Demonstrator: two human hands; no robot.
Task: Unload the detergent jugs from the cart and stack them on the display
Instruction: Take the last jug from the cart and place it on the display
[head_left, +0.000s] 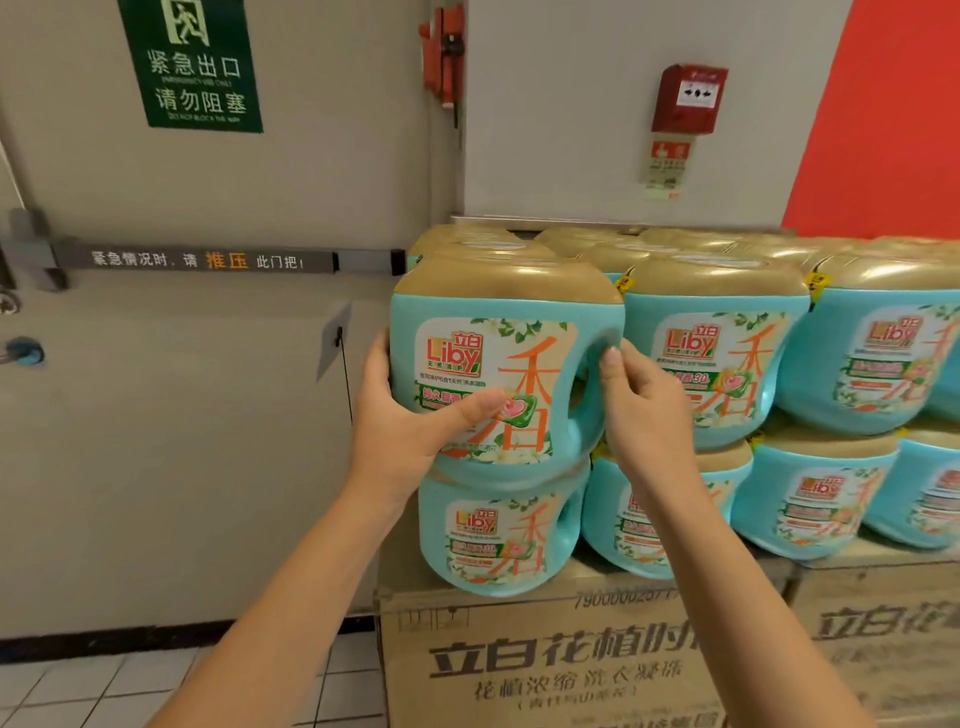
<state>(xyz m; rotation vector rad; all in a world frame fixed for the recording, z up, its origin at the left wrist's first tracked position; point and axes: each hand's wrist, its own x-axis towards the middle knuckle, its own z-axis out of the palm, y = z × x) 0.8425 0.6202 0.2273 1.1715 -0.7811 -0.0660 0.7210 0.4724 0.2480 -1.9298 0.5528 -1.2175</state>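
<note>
A teal detergent jug (498, 358) with a gold cap and a Liby label sits at the left end of the display's top row, on top of another jug (498, 540). My left hand (405, 415) grips its left side, thumb across the label. My right hand (644, 410) is at its handle on the right, fingers curled on the handle's edge. More jugs (711, 353) fill two rows to the right. The cart is out of view.
The jugs stand on brown cardboard cartons (561, 660). To the left is a grey emergency exit door with a push bar (234, 260) and a green sign (197, 67). A red fire alarm box (688, 98) hangs on the wall behind. White floor tiles lie at lower left.
</note>
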